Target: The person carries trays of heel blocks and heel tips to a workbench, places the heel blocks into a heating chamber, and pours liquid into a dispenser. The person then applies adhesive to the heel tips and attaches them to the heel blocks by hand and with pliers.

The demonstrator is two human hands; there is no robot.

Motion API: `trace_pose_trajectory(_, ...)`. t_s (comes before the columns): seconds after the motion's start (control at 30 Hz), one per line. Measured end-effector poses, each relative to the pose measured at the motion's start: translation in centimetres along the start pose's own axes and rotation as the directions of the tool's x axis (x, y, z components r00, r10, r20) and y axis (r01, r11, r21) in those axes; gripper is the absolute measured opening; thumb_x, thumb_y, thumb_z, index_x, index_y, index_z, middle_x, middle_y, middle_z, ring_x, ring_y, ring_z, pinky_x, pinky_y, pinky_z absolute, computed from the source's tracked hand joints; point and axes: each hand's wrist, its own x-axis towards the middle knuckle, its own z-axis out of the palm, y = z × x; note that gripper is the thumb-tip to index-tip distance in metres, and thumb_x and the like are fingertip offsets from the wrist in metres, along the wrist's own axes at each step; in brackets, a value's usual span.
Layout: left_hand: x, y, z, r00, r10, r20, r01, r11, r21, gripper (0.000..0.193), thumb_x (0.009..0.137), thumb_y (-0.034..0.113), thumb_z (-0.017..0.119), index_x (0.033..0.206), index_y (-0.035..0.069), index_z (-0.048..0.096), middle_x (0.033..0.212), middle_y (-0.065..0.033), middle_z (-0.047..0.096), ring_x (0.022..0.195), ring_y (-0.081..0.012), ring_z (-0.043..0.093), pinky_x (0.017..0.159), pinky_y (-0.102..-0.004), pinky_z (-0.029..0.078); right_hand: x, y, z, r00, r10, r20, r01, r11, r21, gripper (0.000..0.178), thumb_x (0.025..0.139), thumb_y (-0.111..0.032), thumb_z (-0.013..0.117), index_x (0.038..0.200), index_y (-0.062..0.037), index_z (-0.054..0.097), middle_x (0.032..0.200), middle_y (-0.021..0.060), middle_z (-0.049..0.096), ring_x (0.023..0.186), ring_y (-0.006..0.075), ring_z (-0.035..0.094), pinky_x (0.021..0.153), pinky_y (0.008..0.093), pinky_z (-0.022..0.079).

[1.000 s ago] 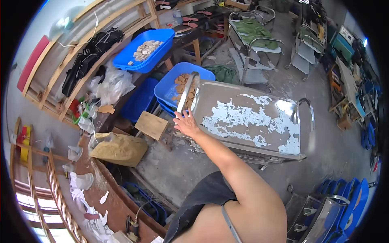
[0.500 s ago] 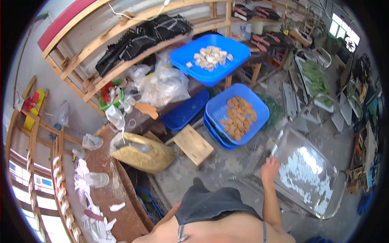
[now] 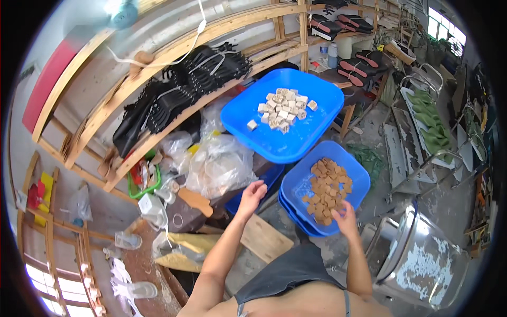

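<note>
My right hand (image 3: pixel 346 217), fingers apart, is over the near right rim of a blue tub (image 3: pixel 357 165) with a heap of small flat brown pieces (image 3: pixel 330 185) in it. I cannot tell whether its fingertips touch the pieces. My left hand (image 3: pixel 253 196) is held out with loosely bent fingers and nothing in it, between a clear plastic bag (image 3: pixel 217 166) and the tub. Farther off, a larger blue tub (image 3: pixel 248 138) holds pale blocky cubes (image 3: pixel 282 108). A low wooden stool (image 3: pixel 268 239) stands below my left hand.
A metal-framed seat (image 3: pixel 422 264) with peeling white patches stands at the right. Black fringed items (image 3: pixel 185 90) lie on a wooden rack (image 3: pixel 158 61). A yellowish sack (image 3: pixel 195 245) and a green basket (image 3: pixel 145 182) are at the left. Chairs (image 3: pixel 430 127) with green pieces stand far right.
My right hand has let go of the metal seat frame and moved to the tub of brown pieces. My left hand has risen forward from beside my body. The view has shifted.
</note>
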Motion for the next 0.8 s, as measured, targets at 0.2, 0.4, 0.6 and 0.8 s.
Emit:
trace_pose_trajectory(0.2,19.1,0.3,-3.8,0.709,0.518,-0.479,-0.053,0.716,0.696,0.071,0.079,0.033,0.074,0.129,-0.008,0.043,0.106,-0.0184,0.061,0.098,-0.026,0.059,0.085,-0.0371,0.047,29.8,-1.9,4.8,0.965,-0.045,-0.258,0.107,0.966,0.233,0.069,0.083,-0.036,0.072,0.129,0.0067,0.044,0.117,0.0187,0.057,0.103,0.0245,0.058,0.091,0.0349,0.046)
trace_pose_trajectory(0.4,25.4,-3.1,-5.2,0.875,-0.181,-0.45,0.097,0.974,-0.204,0.053,0.075,0.004,0.065,0.124,-0.006,0.046,0.11,-0.0189,0.061,0.099,-0.0291,0.061,0.086,-0.0386,0.049,45.4,-2.2,8.0,0.947,0.218,-0.235,-0.127,0.929,0.347,0.06,0.081,-0.016,0.069,0.128,0.0116,0.043,0.124,0.0238,0.055,0.11,0.0323,0.058,0.095,0.0354,0.044)
trace_pose_trajectory(0.6,20.4,-3.3,-1.6,0.805,0.069,-0.589,-0.017,0.995,0.093,0.058,0.069,-0.006,0.052,0.126,-0.003,0.043,0.103,-0.0155,0.061,0.089,-0.0253,0.061,0.079,-0.0347,0.05,39.8,1.9,6.4,0.964,0.124,-0.236,0.013,0.862,0.506,0.055,0.077,-0.001,0.059,0.129,0.0056,0.043,0.116,0.0183,0.06,0.106,0.029,0.058,0.095,0.0357,0.043)
trace_pose_trajectory(0.8,20.8,1.2,-0.4,0.803,-0.064,-0.592,0.034,0.997,-0.062,0.059,0.068,-0.007,0.052,0.126,-0.005,0.042,0.1,-0.0164,0.06,0.087,-0.0259,0.061,0.076,-0.0351,0.051,40.4,-3.3,3.3,0.943,-0.066,-0.327,0.025,0.992,-0.127,0.054,0.077,-0.005,0.057,0.128,0.0065,0.043,0.131,0.0273,0.045,0.122,0.0385,0.046,0.103,0.0397,0.035)
